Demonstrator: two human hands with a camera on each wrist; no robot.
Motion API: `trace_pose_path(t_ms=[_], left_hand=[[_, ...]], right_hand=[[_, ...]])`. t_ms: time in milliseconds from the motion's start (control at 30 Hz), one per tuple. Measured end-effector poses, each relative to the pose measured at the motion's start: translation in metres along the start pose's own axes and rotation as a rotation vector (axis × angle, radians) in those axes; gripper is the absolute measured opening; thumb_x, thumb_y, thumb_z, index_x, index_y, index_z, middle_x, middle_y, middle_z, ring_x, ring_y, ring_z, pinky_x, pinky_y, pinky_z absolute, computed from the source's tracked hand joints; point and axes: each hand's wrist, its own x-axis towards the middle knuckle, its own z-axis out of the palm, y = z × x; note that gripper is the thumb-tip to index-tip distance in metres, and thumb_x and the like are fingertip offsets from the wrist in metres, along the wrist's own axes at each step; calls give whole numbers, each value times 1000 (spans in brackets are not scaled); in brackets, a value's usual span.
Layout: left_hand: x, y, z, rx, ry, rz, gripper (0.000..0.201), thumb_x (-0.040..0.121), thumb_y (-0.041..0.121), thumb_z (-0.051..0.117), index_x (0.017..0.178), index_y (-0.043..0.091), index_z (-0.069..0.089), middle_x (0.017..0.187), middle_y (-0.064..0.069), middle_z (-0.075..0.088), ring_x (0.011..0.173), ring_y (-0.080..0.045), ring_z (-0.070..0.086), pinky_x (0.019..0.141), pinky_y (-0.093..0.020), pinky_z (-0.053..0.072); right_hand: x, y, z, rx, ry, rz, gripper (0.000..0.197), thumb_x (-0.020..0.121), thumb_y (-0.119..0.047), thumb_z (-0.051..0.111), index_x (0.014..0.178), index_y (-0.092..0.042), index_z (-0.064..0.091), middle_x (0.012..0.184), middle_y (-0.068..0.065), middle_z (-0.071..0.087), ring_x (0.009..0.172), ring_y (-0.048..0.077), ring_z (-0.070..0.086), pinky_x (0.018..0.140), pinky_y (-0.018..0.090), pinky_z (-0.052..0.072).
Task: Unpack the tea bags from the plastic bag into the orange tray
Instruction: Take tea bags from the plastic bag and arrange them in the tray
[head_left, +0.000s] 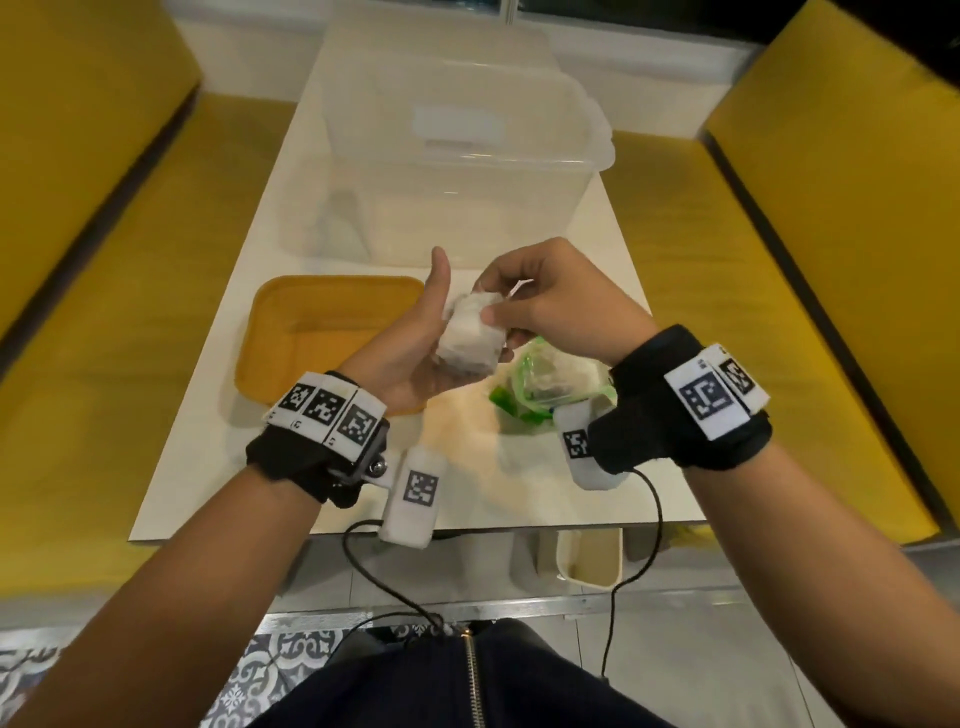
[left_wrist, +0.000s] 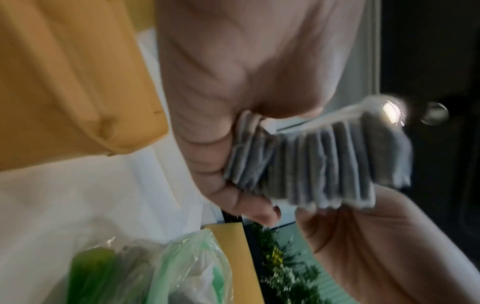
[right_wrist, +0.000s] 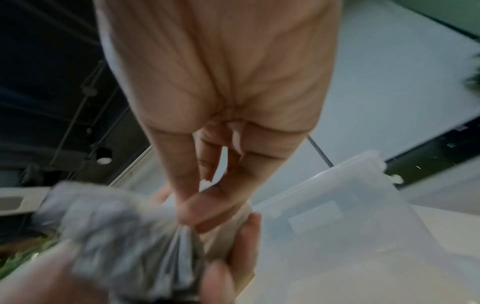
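Observation:
A stack of white tea bags (head_left: 470, 335) is held above the white table (head_left: 519, 493), just right of the orange tray (head_left: 311, 332). My left hand (head_left: 426, 343) grips the stack from below and the left, thumb pointing up. The right hand (head_left: 498, 314) pinches the stack's top edge between thumb and forefinger. The left wrist view shows the tea bags (left_wrist: 324, 158) fanned out between the left fingers (left_wrist: 233, 164) and the right hand (left_wrist: 363, 236). The blurred stack (right_wrist: 116, 236) fills the lower left of the right wrist view. The green and clear plastic bag (head_left: 550, 387) lies on the table under my right wrist. The tray holds nothing.
A large clear plastic container (head_left: 457, 156) stands behind the tray and the hands. Yellow benches (head_left: 104, 312) flank the table on both sides. A small beige bin (head_left: 589, 556) sits below the table's near edge. Black cables hang from both wrist cameras.

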Motion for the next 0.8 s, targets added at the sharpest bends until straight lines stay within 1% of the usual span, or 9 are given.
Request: trace_pose_path(t_ms=[67, 167, 233, 300, 333, 433, 533, 633, 800], left_hand=[[-9, -3, -9, -69, -17, 4, 76, 71, 78, 35, 110, 19, 64, 104, -6, 71, 88, -19, 68, 69, -26, 55], [-23, -7, -24, -153, -63, 35, 76, 48, 61, 82, 106, 15, 68, 109, -9, 71, 95, -22, 69, 71, -30, 58], [-31, -10, -33, -174, -106, 54, 66, 40, 43, 93, 96, 14, 75, 105, -8, 72, 96, -23, 69, 70, -31, 58], [-37, -11, -41, -152, -75, 81, 47, 50, 25, 92, 92, 14, 75, 98, -7, 72, 93, -21, 70, 66, -27, 57], [-38, -11, -45, -142, -40, 93, 39, 59, 17, 85, 95, 12, 71, 95, -6, 72, 89, -20, 69, 64, -25, 56], [-47, -10, -58, -133, 63, 149, 37, 71, 4, 73, 106, 11, 62, 90, -5, 70, 84, -15, 65, 61, -21, 54], [-57, -7, -71, -97, 141, 184, 37, 66, 6, 70, 102, 12, 62, 86, -2, 71, 82, -13, 67, 62, -20, 54], [-66, -4, -84, -57, 200, 204, 43, 66, 7, 72, 107, 11, 62, 89, -3, 72, 83, -14, 69, 63, -21, 55], [-76, 1, -105, 16, 243, 223, 39, 73, 7, 73, 110, 9, 62, 93, -6, 72, 82, -14, 69, 64, -20, 54]], right_hand=[[8, 1, 8, -92, 91, -33, 9, 80, 2, 66, 85, -3, 71, 76, 9, 69, 58, 19, 64, 62, 34, 59], [15, -3, 21, -161, 126, -88, 10, 78, 0, 68, 84, -6, 73, 70, 0, 66, 58, 11, 57, 56, 20, 50], [17, -7, 31, -169, 97, -110, 10, 77, 1, 70, 84, -6, 73, 74, 3, 67, 59, 6, 54, 54, 11, 44], [21, -10, 40, -143, 80, -115, 11, 77, 0, 71, 86, -7, 72, 75, 3, 66, 60, 7, 55, 53, 11, 44], [23, -11, 44, -125, 83, -116, 12, 77, -2, 72, 87, -8, 72, 74, 1, 65, 61, 10, 57, 54, 15, 46], [33, -17, 56, -85, 96, -132, 12, 77, -6, 74, 88, -12, 72, 75, -1, 64, 66, 16, 59, 60, 31, 54], [40, -27, 67, 32, 90, -105, 10, 82, -14, 73, 91, -12, 71, 79, 3, 64, 62, 23, 63, 56, 32, 57], [47, -34, 80, 84, 21, -21, 26, 79, -24, 78, 97, -9, 68, 81, 5, 61, 63, 16, 61, 54, 29, 57], [57, -47, 104, 153, -50, 41, 21, 74, -12, 81, 82, -5, 63, 71, 10, 55, 61, 15, 60, 53, 26, 55]])
